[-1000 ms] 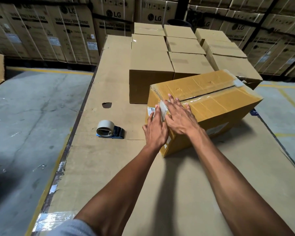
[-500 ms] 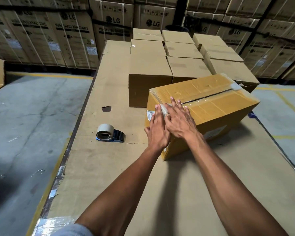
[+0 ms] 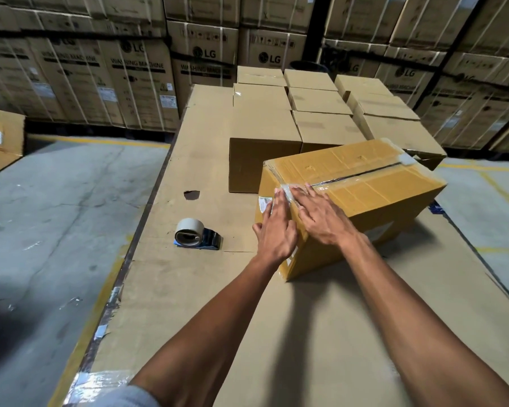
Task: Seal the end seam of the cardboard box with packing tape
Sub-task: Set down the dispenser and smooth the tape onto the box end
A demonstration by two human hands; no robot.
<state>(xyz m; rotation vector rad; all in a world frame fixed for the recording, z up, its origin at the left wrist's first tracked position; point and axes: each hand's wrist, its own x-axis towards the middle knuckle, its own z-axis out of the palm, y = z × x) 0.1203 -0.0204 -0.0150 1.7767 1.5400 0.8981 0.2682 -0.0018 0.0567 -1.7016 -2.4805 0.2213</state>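
Hands (image 3: 300, 221) now higher on taped box (image 3: 373, 183)

Both hands flat on the near end of a taped brown cardboard box.

The brown cardboard box (image 3: 365, 192) sits on a cardboard-covered work surface (image 3: 321, 333). The left hand (image 3: 275, 230) lies open against the end face; the right hand (image 3: 321, 214) presses flat over the top edge, on a clear strip of packing tape (image 3: 288, 191). A blue tape dispenser with a beige roll (image 3: 196, 234) rests left of the box, apart from it.
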